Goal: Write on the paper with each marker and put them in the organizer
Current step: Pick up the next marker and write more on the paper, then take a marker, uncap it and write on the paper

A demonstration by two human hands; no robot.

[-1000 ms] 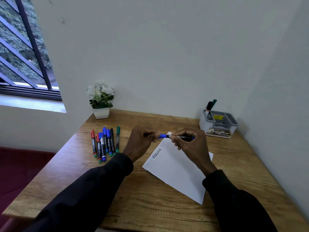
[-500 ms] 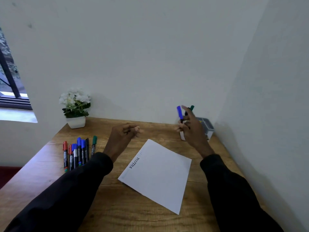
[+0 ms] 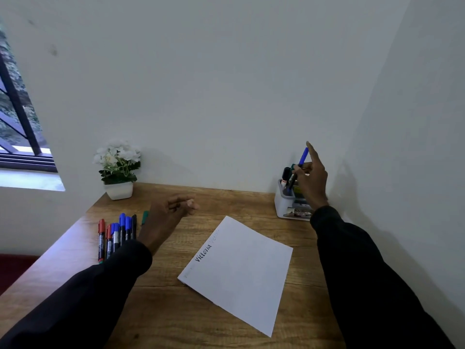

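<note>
Over at the table's (image 3: 226,200) far right corner, the right hand (image 3: 312,180) pinches a blue-capped marker (image 3: 303,157), cap up and tilted, its lower end at the left compartment of the grey organizer (image 3: 283,205), where other markers stand. The left hand (image 3: 168,212) hovers with loosely curled fingers, holding nothing, between the row of loose markers (image 3: 115,235) and the paper (image 3: 241,268).

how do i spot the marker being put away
At the desk's far right corner a grey organizer stands by the wall. The right hand holds one marker tilted over it. Its blue cap sets it apart from the black-capped marker and green-capped marker inside.
</note>
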